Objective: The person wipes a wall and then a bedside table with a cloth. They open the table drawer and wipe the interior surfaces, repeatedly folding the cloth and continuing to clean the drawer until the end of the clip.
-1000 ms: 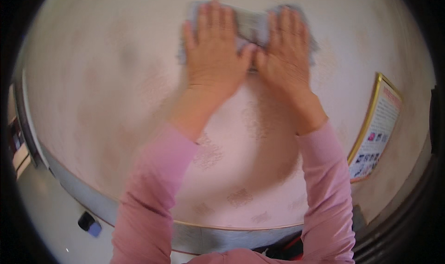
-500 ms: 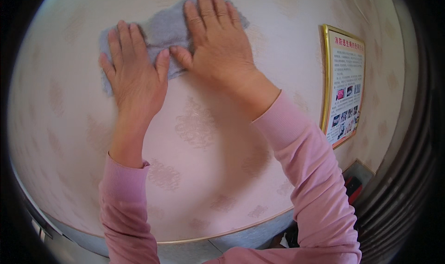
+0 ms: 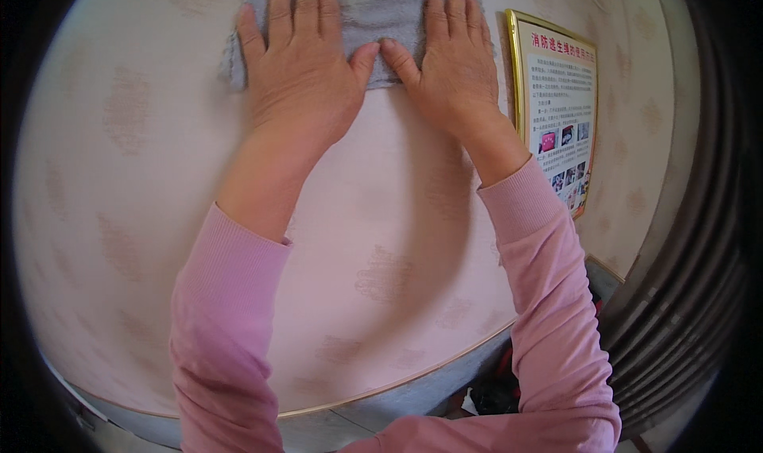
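A grey, fluffy cloth lies flat against a pale patterned wall, near the top of the view. My left hand presses on the cloth's left part, fingers stretched upward and thumb pointing right. On its right end my right hand lies flat too, fingers extended and the little-finger side close to a framed poster. The two thumb tips almost meet at the cloth's lower edge. Neither hand is wrapped round anything. Pink sleeves cover both forearms.
A gold-framed poster with print and small pictures hangs right of my right hand. Dark pleated curtain-like folds line the right side. Grey baseboard runs along the wall's foot, with a black object low by my right forearm.
Both hands have slid the cloth rightward across the wall, closer to the framed poster. The cloth, slanted before, now lies nearly level. The view has shifted a little too.
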`<state>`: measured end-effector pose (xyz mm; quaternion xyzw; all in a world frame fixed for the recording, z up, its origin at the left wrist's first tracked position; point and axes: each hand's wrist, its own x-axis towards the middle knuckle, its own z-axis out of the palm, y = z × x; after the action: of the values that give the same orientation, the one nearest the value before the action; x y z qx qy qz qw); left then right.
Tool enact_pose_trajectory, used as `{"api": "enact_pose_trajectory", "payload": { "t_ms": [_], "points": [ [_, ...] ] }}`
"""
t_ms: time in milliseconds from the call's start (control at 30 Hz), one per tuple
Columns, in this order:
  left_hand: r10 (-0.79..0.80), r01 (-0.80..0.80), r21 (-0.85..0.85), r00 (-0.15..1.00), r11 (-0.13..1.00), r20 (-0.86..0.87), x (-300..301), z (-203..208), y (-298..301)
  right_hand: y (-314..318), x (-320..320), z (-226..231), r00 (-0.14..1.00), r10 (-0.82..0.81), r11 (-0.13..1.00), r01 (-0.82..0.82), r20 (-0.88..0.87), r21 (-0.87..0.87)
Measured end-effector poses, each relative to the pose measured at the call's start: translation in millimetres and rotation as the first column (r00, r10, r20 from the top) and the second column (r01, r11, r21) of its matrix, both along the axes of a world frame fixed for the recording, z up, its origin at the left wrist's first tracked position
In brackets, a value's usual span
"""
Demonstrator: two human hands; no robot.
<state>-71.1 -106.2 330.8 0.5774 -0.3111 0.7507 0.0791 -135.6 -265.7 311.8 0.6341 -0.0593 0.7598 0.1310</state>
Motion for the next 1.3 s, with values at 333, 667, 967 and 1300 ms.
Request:
{"api": "enact_pose_trajectory", "payload": {
  "t_ms": [333, 667, 967, 1300],
  "points": [
    [-0.023, 0.028, 0.088, 0.998, 0.996, -0.051, -22.3, -22.7, -27.0, -15.9, -13.4, -39.7, 0.999, -0.038, 0.992, 0.042, -0.031, 0.121],
    [-0.039, 0.062, 0.198, 0.992, 0.978, -0.116, -33.4, -69.0, -30.6, -14.0, -19.9, -96.9, 0.994, 0.024, 0.978, -0.001, -0.108, 0.209],
    [-0.018, 0.094, 0.297, 0.968, 0.950, -0.250, -44.6, -132.3, -31.2, -6.6, -23.0, -174.6, 0.985, 0.115, 0.949, -0.071, -0.127, 0.308],
    [0.083, 0.057, 0.404, 0.944, 0.913, -0.320, -51.9, -230.7, -34.1, 3.2, -29.4, -285.7, 0.966, 0.203, 0.873, -0.105, -0.159, 0.475]
  ]
}}
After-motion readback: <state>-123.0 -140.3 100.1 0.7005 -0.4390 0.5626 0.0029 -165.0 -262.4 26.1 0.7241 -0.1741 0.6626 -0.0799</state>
